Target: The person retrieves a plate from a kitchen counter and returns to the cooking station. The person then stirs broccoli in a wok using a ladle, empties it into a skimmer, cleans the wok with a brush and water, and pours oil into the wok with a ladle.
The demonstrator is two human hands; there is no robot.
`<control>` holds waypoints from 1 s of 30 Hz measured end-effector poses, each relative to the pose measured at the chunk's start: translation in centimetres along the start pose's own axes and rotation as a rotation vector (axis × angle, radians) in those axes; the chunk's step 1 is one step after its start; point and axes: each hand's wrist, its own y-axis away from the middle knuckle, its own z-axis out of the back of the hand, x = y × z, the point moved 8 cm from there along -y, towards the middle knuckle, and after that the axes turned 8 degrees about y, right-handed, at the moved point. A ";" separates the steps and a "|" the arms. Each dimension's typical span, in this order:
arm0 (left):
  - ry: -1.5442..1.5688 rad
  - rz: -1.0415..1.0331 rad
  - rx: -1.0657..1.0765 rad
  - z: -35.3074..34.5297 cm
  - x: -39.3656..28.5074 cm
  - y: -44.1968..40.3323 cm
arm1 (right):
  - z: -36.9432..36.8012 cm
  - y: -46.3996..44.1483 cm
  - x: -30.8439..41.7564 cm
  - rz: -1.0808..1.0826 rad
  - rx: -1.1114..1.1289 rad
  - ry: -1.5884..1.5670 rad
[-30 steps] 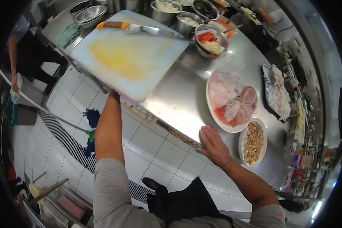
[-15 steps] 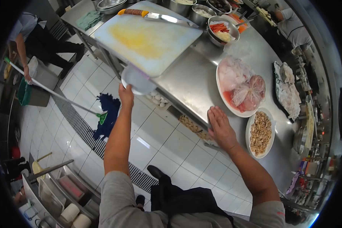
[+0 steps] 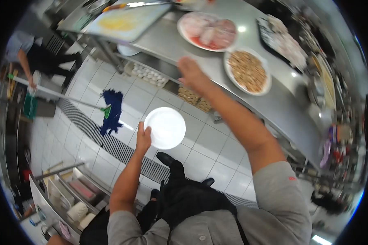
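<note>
My left hand point(image 3: 144, 138) grips the left rim of a round white plate point(image 3: 165, 128), thumb on top, held out over the floor in front of my body. Nothing lies on the plate. My right hand point(image 3: 194, 75) is at the front edge of the steel table point(image 3: 163, 51), slightly blurred, its fingers stretched out and holding nothing. Just right of it, a white oval dish holds chopped light-brown pieces point(image 3: 247, 71). Beyond stands a white plate point(image 3: 184, 34) with raw meat point(image 3: 218, 34), partly in clear plastic, in reddish liquid.
A stained cutting board point(image 3: 126, 24) with a knife point(image 3: 147, 4) lies at the table's far left. Eggs point(image 3: 149, 75) sit on the shelf below. A black tray point(image 3: 270, 45) holds pale food. At left, a person point(image 3: 24, 53) pushes a blue mop point(image 3: 112, 110).
The white plate has come away from the lower shelf beside the table, towards my body, in my left hand. My view has turned and shifted; my right hand stays near the table edge.
</note>
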 end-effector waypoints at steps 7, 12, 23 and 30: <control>0.127 -0.010 0.267 -11.4 -3.6 15.6 | 6.2 31.3 7.2 -0.597 0.295 -0.462; 0.054 0.035 0.636 -26.6 -1.2 27.8 | 10.4 57.6 12.7 -1.461 0.402 -1.793; -0.288 -0.009 1.499 -48.2 -3.5 48.7 | 25.7 95.4 22.7 -2.187 -0.541 -1.238; -0.644 -0.163 1.649 -51.1 10.8 44.7 | 28.5 106.5 44.2 -2.733 -0.453 -0.430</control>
